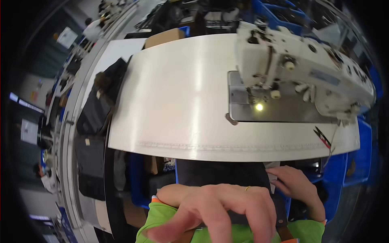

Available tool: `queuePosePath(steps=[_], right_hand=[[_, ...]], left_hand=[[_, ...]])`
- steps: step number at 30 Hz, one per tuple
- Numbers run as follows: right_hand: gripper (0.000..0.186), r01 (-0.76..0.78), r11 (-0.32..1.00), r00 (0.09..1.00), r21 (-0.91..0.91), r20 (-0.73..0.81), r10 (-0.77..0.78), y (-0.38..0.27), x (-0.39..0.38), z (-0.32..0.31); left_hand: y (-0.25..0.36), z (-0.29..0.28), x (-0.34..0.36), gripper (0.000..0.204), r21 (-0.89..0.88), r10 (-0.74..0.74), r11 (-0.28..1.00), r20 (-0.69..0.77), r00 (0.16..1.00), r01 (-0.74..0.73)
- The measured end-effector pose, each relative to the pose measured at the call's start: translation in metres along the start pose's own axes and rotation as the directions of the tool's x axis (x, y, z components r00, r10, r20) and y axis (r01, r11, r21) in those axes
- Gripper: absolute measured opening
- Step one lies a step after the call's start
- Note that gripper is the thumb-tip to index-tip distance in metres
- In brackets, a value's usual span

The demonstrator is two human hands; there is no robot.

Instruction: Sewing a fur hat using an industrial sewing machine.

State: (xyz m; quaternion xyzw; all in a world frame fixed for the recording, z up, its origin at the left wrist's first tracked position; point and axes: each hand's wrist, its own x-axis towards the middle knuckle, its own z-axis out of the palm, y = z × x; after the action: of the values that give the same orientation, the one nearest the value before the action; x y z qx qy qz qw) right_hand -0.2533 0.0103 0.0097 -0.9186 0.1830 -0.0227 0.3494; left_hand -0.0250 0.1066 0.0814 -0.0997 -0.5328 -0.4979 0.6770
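Observation:
My left hand is large in the lower middle, close to the camera, fingers apart and bent, nothing visible in them. Behind it lies a piece of black fabric below the table's front edge. At that fabric's right side, my right hand has its fingertips closed near a pale edge; what they grip is unclear. Above both hands stands the white table, with a white sewing machine, its lamp lit over a metal plate. Small red and black thread snips lie near the machine.
Dark fabric pieces are piled at the left. Blue bins stand right and below the table, more behind the machine. A cardboard box sits at the back edge. Other people work at tables on the far left.

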Motion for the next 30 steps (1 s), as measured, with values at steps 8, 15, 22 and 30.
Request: queuePosePath(steps=[8, 15, 22, 30], right_hand=[[0.023, 0.550, 0.835, 0.835, 0.022, -0.034, -0.549, -0.001, 0.148, 0.013], [0.016, 0.098, 0.893, 0.995, 0.438, -0.040, -0.090, 0.011, 0.175, 0.028], [0.015, 0.017, 0.821, 1.000, 0.571, -0.018, -0.008, 0.015, 0.173, 0.025], [0.015, 0.022, 0.806, 1.000, 0.592, -0.007, -0.023, 0.018, 0.175, 0.026]], left_hand=[[0.102, -0.088, -0.096, 0.036, 0.805, 0.036, -0.469, -0.394, 0.918, 0.364], [0.266, -0.187, -0.170, 0.080, 0.045, 0.571, -0.758, -0.437, 0.695, 0.651], [0.295, -0.227, -0.200, 0.074, -0.209, 0.680, -0.708, -0.461, 0.570, 0.675], [0.358, -0.125, -0.254, 0.071, -0.501, 0.850, -0.502, -0.137, 0.508, 0.705]])
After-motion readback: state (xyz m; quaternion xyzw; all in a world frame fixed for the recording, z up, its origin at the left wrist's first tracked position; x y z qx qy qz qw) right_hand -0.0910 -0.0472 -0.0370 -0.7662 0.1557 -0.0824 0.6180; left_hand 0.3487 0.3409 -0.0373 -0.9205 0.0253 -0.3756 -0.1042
